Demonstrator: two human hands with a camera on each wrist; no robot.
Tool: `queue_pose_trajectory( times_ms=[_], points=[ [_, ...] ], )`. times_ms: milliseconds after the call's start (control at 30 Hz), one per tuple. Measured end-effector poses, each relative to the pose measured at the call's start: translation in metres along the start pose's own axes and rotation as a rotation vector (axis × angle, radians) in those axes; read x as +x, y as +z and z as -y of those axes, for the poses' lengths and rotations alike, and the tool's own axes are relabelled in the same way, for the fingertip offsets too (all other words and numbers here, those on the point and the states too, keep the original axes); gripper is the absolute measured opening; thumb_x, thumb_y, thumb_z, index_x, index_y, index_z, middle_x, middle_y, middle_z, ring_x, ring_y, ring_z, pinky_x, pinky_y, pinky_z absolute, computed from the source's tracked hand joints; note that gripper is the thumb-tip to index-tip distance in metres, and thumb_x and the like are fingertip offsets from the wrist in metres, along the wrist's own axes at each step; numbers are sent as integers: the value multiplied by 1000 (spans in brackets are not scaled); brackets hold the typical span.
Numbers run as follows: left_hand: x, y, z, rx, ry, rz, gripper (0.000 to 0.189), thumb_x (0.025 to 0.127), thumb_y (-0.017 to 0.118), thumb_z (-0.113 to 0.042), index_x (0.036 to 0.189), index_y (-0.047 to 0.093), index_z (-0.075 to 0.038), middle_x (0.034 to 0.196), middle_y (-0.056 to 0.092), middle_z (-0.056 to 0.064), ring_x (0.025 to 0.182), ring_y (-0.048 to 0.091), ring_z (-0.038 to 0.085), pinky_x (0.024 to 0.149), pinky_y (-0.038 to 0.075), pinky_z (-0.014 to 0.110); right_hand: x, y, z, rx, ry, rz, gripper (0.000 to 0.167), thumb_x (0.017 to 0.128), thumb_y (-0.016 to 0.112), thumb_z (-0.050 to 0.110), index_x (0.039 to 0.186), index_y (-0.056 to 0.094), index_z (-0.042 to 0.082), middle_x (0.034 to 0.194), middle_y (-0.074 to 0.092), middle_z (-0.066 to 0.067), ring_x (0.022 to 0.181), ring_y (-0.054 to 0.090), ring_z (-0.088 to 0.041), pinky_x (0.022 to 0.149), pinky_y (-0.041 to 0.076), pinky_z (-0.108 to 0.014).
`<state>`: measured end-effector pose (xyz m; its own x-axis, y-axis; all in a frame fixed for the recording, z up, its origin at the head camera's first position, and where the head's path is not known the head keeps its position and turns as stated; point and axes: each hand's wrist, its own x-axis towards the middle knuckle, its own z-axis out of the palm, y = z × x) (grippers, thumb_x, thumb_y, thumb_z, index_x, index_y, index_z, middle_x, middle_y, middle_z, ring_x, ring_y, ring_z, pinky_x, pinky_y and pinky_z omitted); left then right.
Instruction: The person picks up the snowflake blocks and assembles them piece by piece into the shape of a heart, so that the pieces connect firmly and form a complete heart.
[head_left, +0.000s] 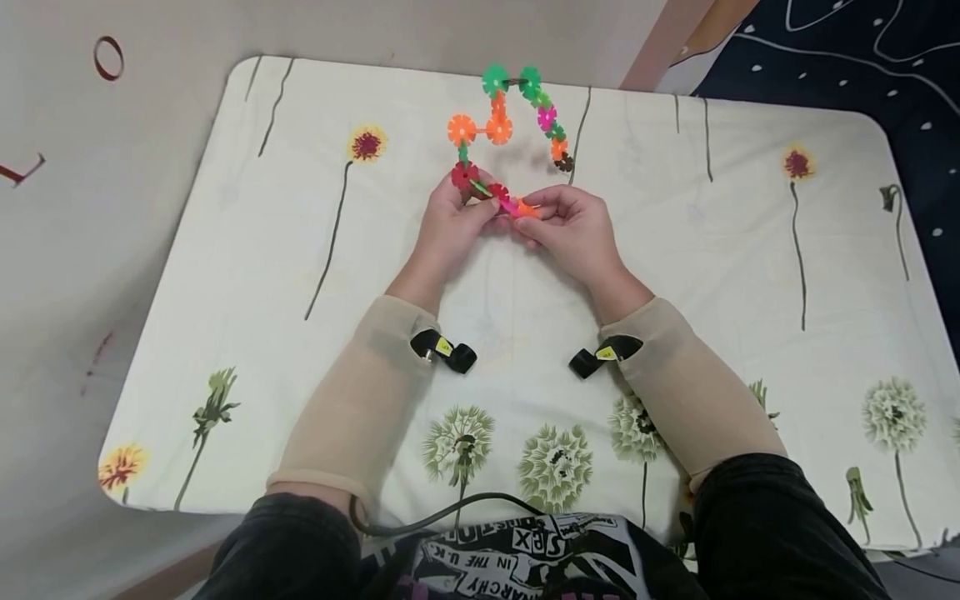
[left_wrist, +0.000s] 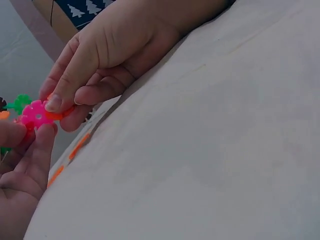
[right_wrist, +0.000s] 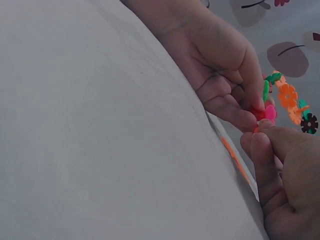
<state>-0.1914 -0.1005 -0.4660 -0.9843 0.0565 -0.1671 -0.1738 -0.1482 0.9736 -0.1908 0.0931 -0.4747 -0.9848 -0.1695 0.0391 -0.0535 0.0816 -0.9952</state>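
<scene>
A chain of flower-shaped plastic snowflake discs (head_left: 462,130) in orange, green, red, pink and brown bends in an open loop above the far half of the table. My left hand (head_left: 453,221) pinches its near end by the red discs between thumb and fingers. Opposite it, my right hand (head_left: 573,225) pinches an orange disc (head_left: 528,209) that meets the pink disc (left_wrist: 37,115) at the chain's end. Both hands' fingertips almost meet there. In the right wrist view, the fingers cover most of the joint, and a dark brown disc (right_wrist: 309,123) shows beyond them.
The table (head_left: 517,333) wears a white cloth printed with flowers and dandelions. A wall stands along its far and left sides, with a dark patterned fabric (head_left: 847,50) at the far right. A cable (head_left: 450,505) runs by the near edge.
</scene>
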Motion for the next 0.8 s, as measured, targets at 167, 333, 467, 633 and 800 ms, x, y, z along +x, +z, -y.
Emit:
queue_pose_trajectory(
  times_ms=[167,333,467,633,800],
  points=[
    [2,2,1,-34,11,-21,23,104,64,4,123,57,-8,125,62,12,114,67,25,98,59,32,2,1,0,-40,-2,-25,24,91,84,-1,113,76,-2,95,73,-13,78,76,-17,78,62,-26],
    [5,4,1,-39,14,-70,25,104,66,3,124,58,-9,127,64,9,118,66,23,97,59,31,2,2,3,-130,-9,-53,25,93,78,-1,118,76,-1,101,72,-11,85,68,-19,80,58,-23],
    [5,4,1,-59,27,-85,29,103,66,4,128,57,-9,127,64,10,117,65,24,97,60,33,2,2,4,-170,-8,-63,23,94,78,1,117,77,-1,95,70,-11,83,64,-21,77,56,-22],
    [6,4,1,-55,0,-80,48,101,68,6,140,51,-15,132,62,9,117,66,24,98,58,31,1,3,3,-146,-31,-65,22,95,82,4,116,78,-1,96,73,-11,81,66,-21,77,57,-23],
    [5,2,1,55,-38,-12,64,98,74,4,150,46,-20,139,63,7,122,66,19,100,56,27,1,4,1,-112,-52,-66,24,95,82,5,117,78,0,97,74,-11,80,66,-22,77,58,-23]
  ],
)
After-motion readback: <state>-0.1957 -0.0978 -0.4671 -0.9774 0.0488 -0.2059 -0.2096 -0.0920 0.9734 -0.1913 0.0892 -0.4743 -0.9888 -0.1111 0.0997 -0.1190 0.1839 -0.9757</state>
